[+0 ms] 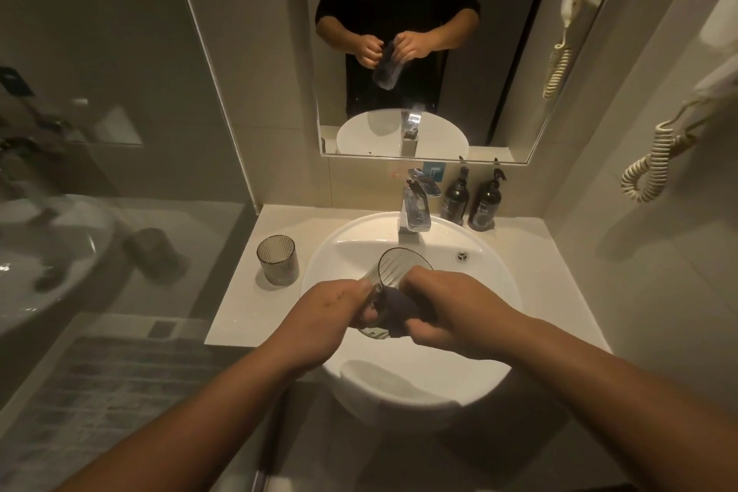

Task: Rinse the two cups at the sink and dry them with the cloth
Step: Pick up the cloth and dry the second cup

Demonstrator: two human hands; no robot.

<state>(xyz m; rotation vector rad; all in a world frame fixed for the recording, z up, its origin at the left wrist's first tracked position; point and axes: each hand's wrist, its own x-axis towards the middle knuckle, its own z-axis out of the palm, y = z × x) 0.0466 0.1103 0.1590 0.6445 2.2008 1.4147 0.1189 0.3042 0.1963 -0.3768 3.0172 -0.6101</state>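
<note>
A single wide-angle view is given from a camera worn on the person's head, aimed forward and steeply down over a round white sink (331, 252) set in a pale counter (235, 308). Both forearms are seen reaching in from the bottom edge, so the basin is viewed from close above. Straight lines are bent toward the frame's edges by the lens. The wall mirror (499, 52) is taken in at the top, where the person's torso and hands are seen reflected from the front. No second view is supplied.
</note>
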